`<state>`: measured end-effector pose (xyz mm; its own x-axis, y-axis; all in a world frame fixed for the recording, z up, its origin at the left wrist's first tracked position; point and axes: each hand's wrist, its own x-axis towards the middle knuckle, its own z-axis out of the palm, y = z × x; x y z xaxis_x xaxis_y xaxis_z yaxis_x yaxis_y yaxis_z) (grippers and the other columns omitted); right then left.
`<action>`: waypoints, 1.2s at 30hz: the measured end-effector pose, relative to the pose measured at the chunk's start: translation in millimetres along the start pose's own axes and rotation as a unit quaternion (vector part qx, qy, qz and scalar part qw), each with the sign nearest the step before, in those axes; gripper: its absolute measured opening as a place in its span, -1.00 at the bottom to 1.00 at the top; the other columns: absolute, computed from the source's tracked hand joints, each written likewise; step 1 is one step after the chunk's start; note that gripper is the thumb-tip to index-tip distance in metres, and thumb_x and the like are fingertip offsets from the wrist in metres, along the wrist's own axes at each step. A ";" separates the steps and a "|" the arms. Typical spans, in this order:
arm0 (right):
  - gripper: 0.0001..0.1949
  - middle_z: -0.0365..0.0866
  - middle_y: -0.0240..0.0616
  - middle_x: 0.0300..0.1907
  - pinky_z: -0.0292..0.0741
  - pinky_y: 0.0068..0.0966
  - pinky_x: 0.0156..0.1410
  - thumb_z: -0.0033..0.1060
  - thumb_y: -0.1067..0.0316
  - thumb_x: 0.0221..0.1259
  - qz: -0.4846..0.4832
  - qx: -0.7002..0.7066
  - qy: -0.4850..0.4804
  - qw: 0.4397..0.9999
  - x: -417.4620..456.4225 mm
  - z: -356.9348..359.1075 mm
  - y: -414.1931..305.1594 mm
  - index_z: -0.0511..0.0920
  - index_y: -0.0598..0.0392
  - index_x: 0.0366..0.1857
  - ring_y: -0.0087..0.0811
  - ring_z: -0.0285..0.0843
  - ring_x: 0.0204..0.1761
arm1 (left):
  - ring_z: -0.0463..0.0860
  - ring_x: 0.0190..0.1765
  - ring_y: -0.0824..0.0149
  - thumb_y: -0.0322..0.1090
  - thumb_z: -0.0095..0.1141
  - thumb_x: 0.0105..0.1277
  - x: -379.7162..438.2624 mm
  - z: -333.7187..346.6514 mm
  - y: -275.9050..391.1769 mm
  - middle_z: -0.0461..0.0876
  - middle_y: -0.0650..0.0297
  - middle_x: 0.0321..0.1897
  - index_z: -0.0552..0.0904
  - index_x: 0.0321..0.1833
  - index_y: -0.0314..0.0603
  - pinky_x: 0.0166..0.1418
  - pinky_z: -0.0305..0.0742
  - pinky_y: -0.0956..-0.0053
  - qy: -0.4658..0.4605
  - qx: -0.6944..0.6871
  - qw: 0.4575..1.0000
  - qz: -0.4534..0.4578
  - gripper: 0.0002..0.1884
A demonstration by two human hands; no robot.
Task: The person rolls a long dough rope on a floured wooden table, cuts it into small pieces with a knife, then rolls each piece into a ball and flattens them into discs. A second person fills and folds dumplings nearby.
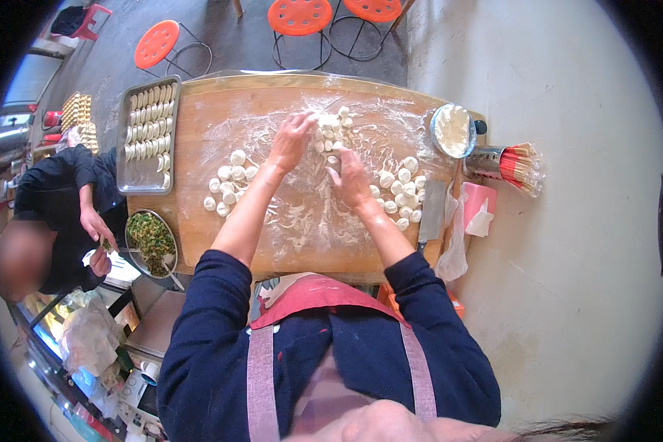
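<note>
A cluster of small floured dough pieces [327, 132] lies near the far side of the wooden board [226, 116]. My left hand [294, 138] reaches to its left side, fingertips at the pieces; whether they grip any is unclear. At the cluster's near right edge, my right hand [352, 179] has thumb and fingers spread around a dough piece [332, 159] without visibly closing on it. Flattened dough rounds [237, 173] lie in a loose group beside my left forearm. To the right of my right hand is another group of dough rounds [404, 189].
Rows of dumplings fill much of a metal tray [143, 178] at left. Below it, a co-worker [61, 182] holds something small beside a bowl of chopped filling [150, 235]. A cleaver [432, 210], flour bowl [452, 131] and chopstick holder [485, 162] line the right edge.
</note>
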<state>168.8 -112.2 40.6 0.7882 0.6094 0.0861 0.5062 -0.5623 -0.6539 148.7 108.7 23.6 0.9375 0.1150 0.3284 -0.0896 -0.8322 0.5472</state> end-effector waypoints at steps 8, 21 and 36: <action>-0.77 0.58 0.04 -0.10 0.55 -0.02 0.06 0.35 0.49 0.25 0.048 0.016 -0.019 0.999 -71.0 -6.1 4.5 0.57 0.17 -0.05 0.14 0.59 0.01 | 0.78 -0.20 -0.09 -0.36 0.45 0.31 -72.9 -8.4 42.5 0.80 -0.02 -0.27 0.72 -0.13 -0.31 -0.07 0.67 0.11 -0.012 -0.189 0.924 -0.333 -0.80; -0.51 0.51 0.04 0.16 0.57 -0.10 0.24 0.44 0.48 0.21 0.032 0.012 -0.099 0.994 -82.8 -2.5 23.4 0.54 0.14 0.25 0.11 0.57 0.17 | 0.63 0.15 -0.09 -0.28 0.47 0.24 -121.3 -8.9 46.5 0.64 0.02 0.01 0.63 0.15 -0.26 0.23 0.59 0.13 -0.087 -0.058 0.986 -0.133 -0.54; -0.17 0.11 0.15 0.64 -0.10 0.13 0.77 0.35 0.03 0.38 0.073 -0.154 0.085 0.982 -8.2 41.3 3.1 0.14 0.22 0.58 0.12 -0.08 0.74 | -0.19 0.82 -0.02 0.30 0.22 0.38 -57.6 42.4 43.9 -0.08 -0.04 0.80 0.14 0.72 -0.29 0.78 -0.37 -0.21 -0.083 0.152 0.956 -0.238 0.05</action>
<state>149.5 -95.9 6.9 0.8936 0.4232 0.1496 0.4453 -0.7946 -0.4127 105.0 42.6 -3.8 0.8906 0.4528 -0.0429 0.4383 -0.8291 0.3471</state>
